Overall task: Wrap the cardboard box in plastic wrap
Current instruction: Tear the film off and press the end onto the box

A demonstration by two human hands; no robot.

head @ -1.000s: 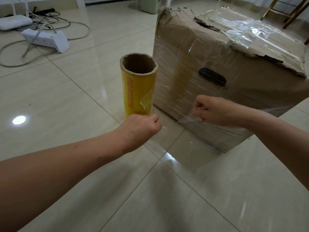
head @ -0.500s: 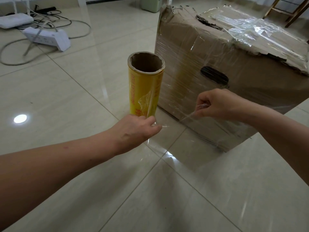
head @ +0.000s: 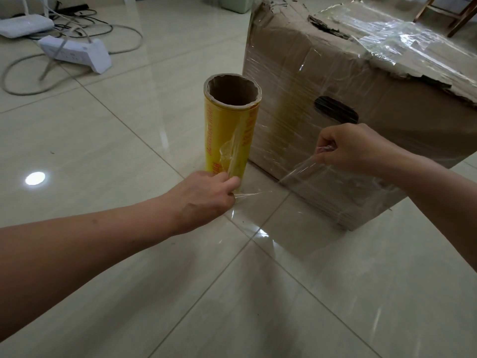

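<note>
**Both hands pinching film between roll and box: likely tear-off**

The left hand (head: 206, 200) was low by the foot of the roll of plastic wrap (head: 229, 130), fingers curled, pinching a strand of film (head: 296, 171) just beside the roll's base. The roll stood upright on the floor, yellow label, open cardboard core on top, with a loose flap of film peeling down its side. The film ran taut from the left hand across to the right hand (head: 353, 148), which was closed in a fist with a bunched end of film pinched inside. The cardboard box (head: 374, 94) sat on the floor just right of the roll, behind the right hand. Its front face and hand-hole were already under several layers of wrap, and its torn top flaps were covered too.

My read is that this was separating the sheet from the roll, late in the task. To do it well:
- Keep the left pinch close to the roll so it does not tip.
- Pull the right hand away sharply, not slowly, or the film only stretches.
- Then smooth the free tail flat onto the box side so it clings.

The risk is the roll toppling, or the film roping up.

The floor (head: 103, 151) was glossy pale tile with grey grout lines and a bright light spot (head: 34, 178) at left. At far left lay a white router (head: 23, 25), a power strip (head: 77, 54) and looped cables (head: 121, 34). A pale green bin (head: 237, 2) was at top centre and wooden stool legs (head: 451, 14) at top right.
</note>
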